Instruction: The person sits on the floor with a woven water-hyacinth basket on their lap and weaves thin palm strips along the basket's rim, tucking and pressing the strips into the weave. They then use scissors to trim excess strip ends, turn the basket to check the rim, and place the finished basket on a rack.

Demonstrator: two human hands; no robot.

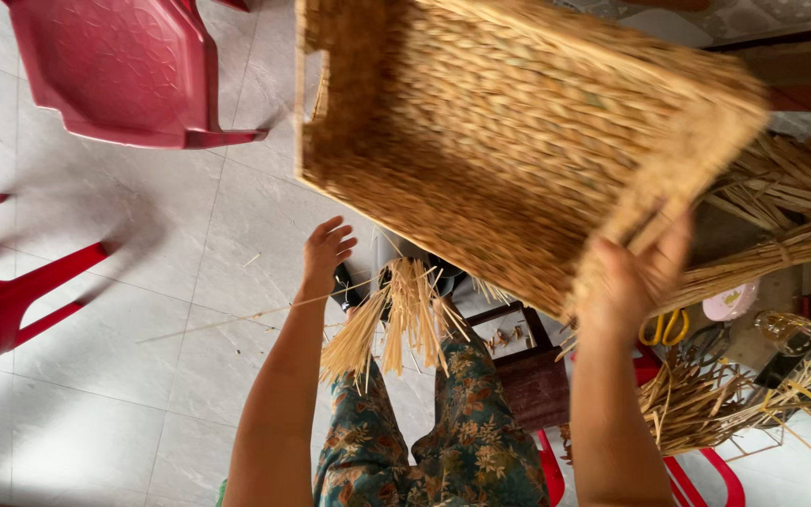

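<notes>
Head view: the right hand (633, 274) is raised, forearm running straight up from the bottom edge, fingers and thumb clamped on the near corner of a large woven basket (518, 141). The basket is tilted in the air, its opening turned toward the upper left, one rim edge running down near the picture's middle top, the far corner blurred at the right. The left hand (328, 249) is stretched forward and lower, arm nearly straight, fingers loosely spread and curled, holding nothing; it sits just below the basket's lower edge, not touching it.

Loose straw ends (396, 324) hang under the basket over the knees in flowered trousers (443, 441). A small dark wooden stool (527, 376) stands just right of the legs.

To the left the grey tiled floor (143, 282) lies open, bounded by a red chair (124, 75) at top left and another red chair (2, 300) at the left edge. The right side is crowded: straw bundles (790, 244), yellow scissors (665, 328) and more straw on the floor.
</notes>
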